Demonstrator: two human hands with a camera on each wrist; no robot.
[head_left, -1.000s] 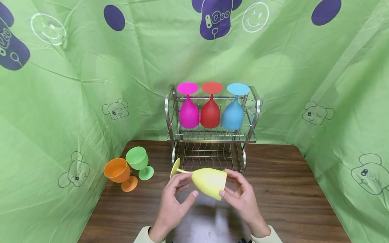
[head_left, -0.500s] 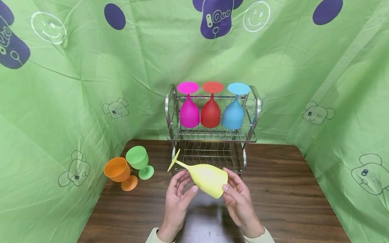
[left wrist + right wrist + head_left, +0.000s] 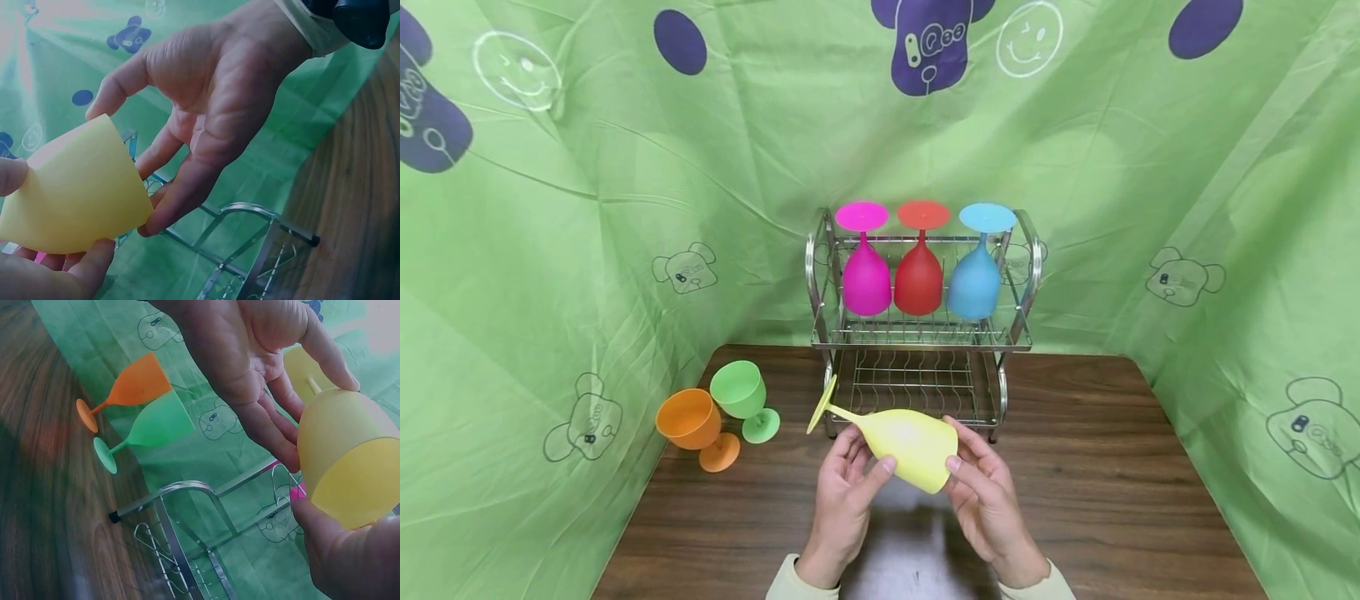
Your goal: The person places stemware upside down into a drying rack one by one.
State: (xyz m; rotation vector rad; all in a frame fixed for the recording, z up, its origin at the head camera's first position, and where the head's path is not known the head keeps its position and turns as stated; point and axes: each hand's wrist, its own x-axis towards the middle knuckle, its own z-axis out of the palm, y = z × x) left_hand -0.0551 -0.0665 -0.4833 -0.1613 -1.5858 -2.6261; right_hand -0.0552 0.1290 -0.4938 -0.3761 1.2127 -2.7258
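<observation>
Head view shows both hands low in the middle, above the brown bench (image 3: 1112,467), and between them the yellow cup (image 3: 910,446) lies on its side in the air. Its mouth points to about 4 o'clock and its thin stem and round foot point to about 10 o'clock. The left hand (image 3: 842,487) holds the bowl from the 8 o'clock side, with the thumb pressed on the bowl and the fingers curved behind it. The right hand (image 3: 988,492) holds the rim from the 4 o'clock side, thumb on the front edge and fingers behind. Left wrist view shows the same cup (image 3: 75,187) with the right hand (image 3: 206,106) touching its rim by the fingertips, and right wrist view shows the cup (image 3: 350,459) pinched between that hand's thumb and the left hand's fingers (image 3: 275,425). At 12 o'clock from the cup stands the metal rack (image 3: 1015,333) with two levels; on its upper level a pink cup (image 3: 867,279), a red cup (image 3: 919,279) and a blue cup (image 3: 976,283) stand upside down in one row, close beside each other. At 9 o'clock from the hands, near the bench edge, a green cup (image 3: 741,392) and an orange cup (image 3: 691,421) stand upright, just beside each other. Green cloth (image 3: 587,208) with cartoon prints hangs behind and at both sides.
</observation>
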